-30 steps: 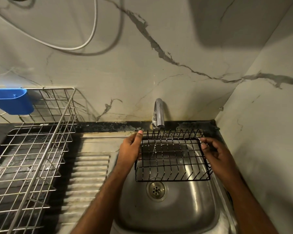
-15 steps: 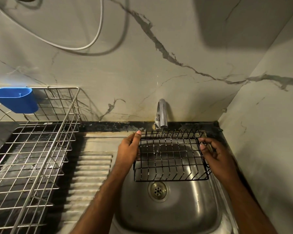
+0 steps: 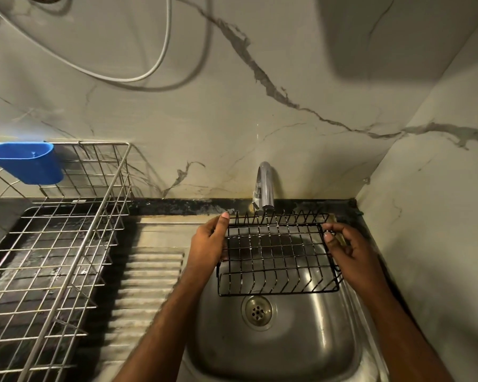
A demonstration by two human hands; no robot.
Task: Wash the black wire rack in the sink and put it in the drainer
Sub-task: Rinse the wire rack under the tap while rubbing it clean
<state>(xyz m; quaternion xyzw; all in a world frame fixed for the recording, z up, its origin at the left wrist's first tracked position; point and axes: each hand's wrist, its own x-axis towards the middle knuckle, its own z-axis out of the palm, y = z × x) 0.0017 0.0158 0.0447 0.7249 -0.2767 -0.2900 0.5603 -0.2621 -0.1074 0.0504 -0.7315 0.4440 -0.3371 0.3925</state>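
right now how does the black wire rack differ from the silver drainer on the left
The black wire rack is dark-coated; the silver drainer is bare metal. The rack looks smaller and is held over the sink by the left hand and right hand; the drainer sits on the counter, untouched. Only the drainer carries a blue cup. Both are open wire grids.

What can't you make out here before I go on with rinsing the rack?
- Head view: water from the tap: too faint to tell.
- Left hand fingers: hidden behind the black wire rack.
- Drainer: cut off by the left edge.
- Right hand: something pale under it, unclear.
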